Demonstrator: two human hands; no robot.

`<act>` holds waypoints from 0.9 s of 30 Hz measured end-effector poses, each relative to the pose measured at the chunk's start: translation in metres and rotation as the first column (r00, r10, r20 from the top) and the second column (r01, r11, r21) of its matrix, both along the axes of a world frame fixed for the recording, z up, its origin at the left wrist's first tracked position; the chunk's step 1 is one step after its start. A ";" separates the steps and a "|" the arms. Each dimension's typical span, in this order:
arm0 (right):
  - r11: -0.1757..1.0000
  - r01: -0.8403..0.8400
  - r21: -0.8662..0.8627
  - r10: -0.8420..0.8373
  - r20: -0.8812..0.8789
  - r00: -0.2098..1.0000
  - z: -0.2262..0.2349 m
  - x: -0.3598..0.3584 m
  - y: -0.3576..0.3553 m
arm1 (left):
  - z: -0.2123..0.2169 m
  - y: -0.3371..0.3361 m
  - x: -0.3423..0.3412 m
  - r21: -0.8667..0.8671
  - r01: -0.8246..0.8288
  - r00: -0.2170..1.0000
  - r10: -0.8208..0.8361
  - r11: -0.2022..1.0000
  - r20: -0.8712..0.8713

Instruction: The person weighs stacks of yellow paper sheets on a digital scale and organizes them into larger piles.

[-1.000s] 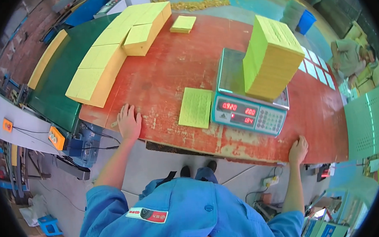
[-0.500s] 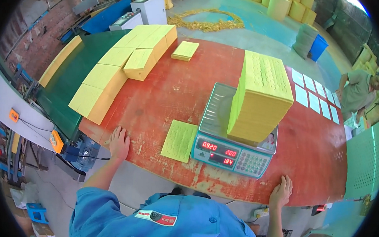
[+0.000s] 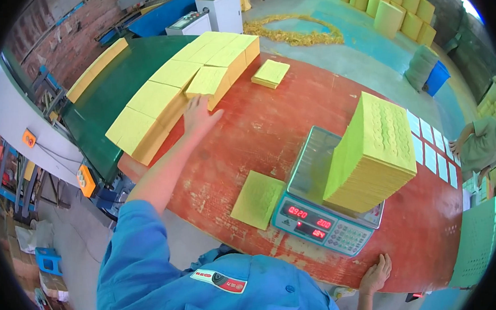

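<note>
My left hand (image 3: 200,117), fingers spread, reaches out over the table to the near face of a small stack of yellow paper (image 3: 207,81); whether the fingertips touch it I cannot tell. That stack sits against a long row of yellow paper blocks (image 3: 155,98). At the table's near edge, my right hand (image 3: 377,274) rests open with nothing in it. Between the hands stands a digital scale (image 3: 320,224) with lit red digits. A tall stack of yellow paper (image 3: 367,159) with wavy embossing leans slightly on its pan. Left of the scale lies a flat yellow sheet or thin pile (image 3: 257,200).
A low yellow pile (image 3: 270,73) lies toward the far side of the red table (image 3: 247,138). White cards (image 3: 429,147) are laid out at the right, near another person (image 3: 479,146). A green surface (image 3: 95,113) adjoins the table at the left.
My left hand has left the table's near-left edge and moved forward to the small yellow stack. The view has shifted a little; my right hand still rests at the edge.
</note>
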State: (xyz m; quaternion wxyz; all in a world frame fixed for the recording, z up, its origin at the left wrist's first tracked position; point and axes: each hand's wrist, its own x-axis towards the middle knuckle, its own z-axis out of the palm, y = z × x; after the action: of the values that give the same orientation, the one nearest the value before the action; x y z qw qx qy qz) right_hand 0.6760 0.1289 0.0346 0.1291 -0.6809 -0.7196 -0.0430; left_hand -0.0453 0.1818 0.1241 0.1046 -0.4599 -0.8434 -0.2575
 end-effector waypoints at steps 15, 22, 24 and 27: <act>0.984 0.154 0.086 -0.156 0.020 0.988 -0.026 -0.031 -0.011 | 0.000 0.097 -0.159 -0.506 -0.053 0.997 0.072 0.861 0.018; 0.969 0.238 0.065 -0.242 0.058 0.969 -0.032 -0.023 -0.014 | -0.002 0.102 -0.168 -0.527 0.051 0.996 -0.083 0.848 -0.037; 0.973 0.213 0.093 -0.220 0.078 0.972 -0.035 -0.025 -0.011 | 0.017 0.109 -0.181 -0.582 0.122 0.993 -0.093 0.804 0.080; 0.965 0.252 0.070 -0.259 0.107 0.960 -0.027 -0.032 -0.010 | 0.026 0.123 -0.197 -0.497 0.157 0.981 -0.076 0.853 0.179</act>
State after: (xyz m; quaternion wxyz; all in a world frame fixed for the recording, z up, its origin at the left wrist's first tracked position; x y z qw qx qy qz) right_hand 0.6435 0.1186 0.0080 0.0995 -0.7607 -0.6304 -0.1184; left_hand -0.2421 0.3044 0.1497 -0.1009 -0.5005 -0.8573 -0.0660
